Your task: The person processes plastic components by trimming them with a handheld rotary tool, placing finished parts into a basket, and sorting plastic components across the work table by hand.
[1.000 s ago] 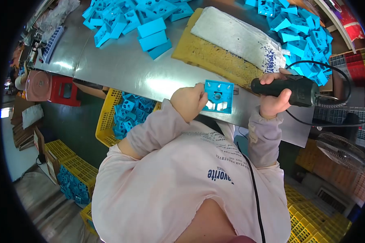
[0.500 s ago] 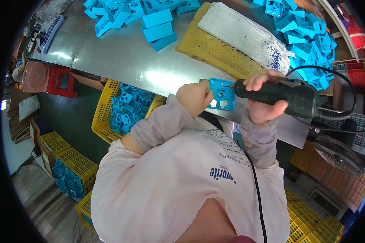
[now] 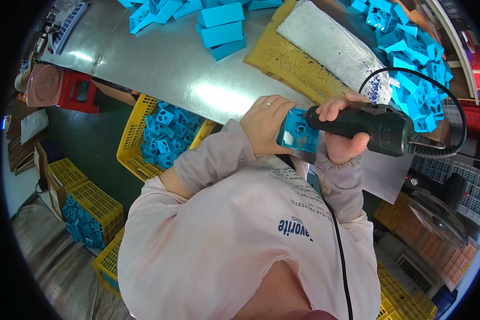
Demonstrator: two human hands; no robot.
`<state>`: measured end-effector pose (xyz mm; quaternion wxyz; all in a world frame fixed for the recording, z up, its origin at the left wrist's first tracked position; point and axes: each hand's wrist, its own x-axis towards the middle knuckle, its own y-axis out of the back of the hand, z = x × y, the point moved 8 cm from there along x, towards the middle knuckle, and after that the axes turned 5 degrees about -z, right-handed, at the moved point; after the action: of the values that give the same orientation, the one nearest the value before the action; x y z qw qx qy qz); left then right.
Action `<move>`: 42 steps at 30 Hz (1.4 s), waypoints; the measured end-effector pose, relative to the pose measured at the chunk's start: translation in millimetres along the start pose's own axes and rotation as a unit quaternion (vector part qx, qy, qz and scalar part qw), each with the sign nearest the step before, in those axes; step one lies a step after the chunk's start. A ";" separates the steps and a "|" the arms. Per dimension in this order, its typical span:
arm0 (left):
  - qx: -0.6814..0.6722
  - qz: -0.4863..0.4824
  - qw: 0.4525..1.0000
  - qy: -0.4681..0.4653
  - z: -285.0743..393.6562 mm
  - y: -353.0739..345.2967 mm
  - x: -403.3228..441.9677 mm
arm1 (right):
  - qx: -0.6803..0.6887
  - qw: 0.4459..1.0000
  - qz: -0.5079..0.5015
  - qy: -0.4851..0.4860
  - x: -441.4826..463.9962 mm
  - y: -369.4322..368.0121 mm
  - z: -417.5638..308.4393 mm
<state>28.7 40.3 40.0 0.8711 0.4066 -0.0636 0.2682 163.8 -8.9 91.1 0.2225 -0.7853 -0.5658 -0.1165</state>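
My left hand [image 3: 265, 124] is closed on the left side of a blue plastic part [image 3: 300, 133], whose hollow side faces up near the front edge of the metal table [image 3: 160, 69]. In my right hand [image 3: 342, 128] is a black corded power tool [image 3: 381, 128], its front end pointing left against the upper right of the part. The tip is hidden. Behind both hands lies a yellow pad [image 3: 282, 58] with a white cloth [image 3: 333, 40] on it, speckled with small dark blue bits at its right end.
Blue parts [image 3: 221, 32] lie at the back of the table, and a larger pile [image 3: 410, 69] is at the right. A yellow crate [image 3: 130, 141] of blue parts stands below the front edge. The tool's black cable [image 3: 461, 106] loops at the right, above a fan [image 3: 437, 218].
The tool has moved left from beside the part onto it. My left hand has shifted from a fist beside the part to fingers spread along its edge. The view has shifted slightly.
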 end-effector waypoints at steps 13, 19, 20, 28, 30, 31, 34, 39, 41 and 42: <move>-0.030 0.000 0.999 0.012 -14.8 -3.1 3.2 | 0.068 0.998 -0.020 -0.002 12.5 -7.9 7.6; -0.033 -0.002 0.999 0.015 -17.2 -3.7 2.5 | 0.021 1.000 -0.013 0.014 13.3 -4.3 6.4; -0.031 -0.004 0.999 0.016 -17.4 -4.2 2.6 | 0.020 1.000 -0.013 0.013 13.0 -3.9 5.6; -0.021 -0.003 1.000 0.014 -18.4 -5.4 1.8 | 0.030 0.999 -0.040 0.018 8.8 -5.8 1.8; -0.026 -0.003 1.000 0.013 -18.5 -6.3 1.9 | 0.018 0.999 -0.024 0.020 7.6 -5.2 -0.4; -0.028 -0.002 1.000 0.012 -18.0 -5.9 2.1 | 0.012 1.000 -0.016 0.022 7.4 -4.7 -1.2; -0.029 -0.001 0.999 0.014 -17.3 -4.5 1.6 | 0.030 0.997 -0.029 0.062 9.1 -4.9 -5.1; -0.030 -0.001 0.999 0.015 -17.9 -5.1 1.6 | 0.012 0.998 -0.037 0.045 10.1 -9.7 -1.4; -0.028 0.001 0.999 0.014 -18.0 -4.6 1.5 | 0.011 0.998 -0.049 0.048 10.4 -12.4 -1.1; -0.029 0.001 0.999 0.013 -18.0 -4.8 1.6 | 0.010 0.997 -0.053 0.050 10.1 -14.3 -0.9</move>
<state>30.6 51.8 25.4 0.8830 0.3777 -0.0597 0.2721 153.7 2.8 99.4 0.2513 -0.7451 -0.5963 -0.1616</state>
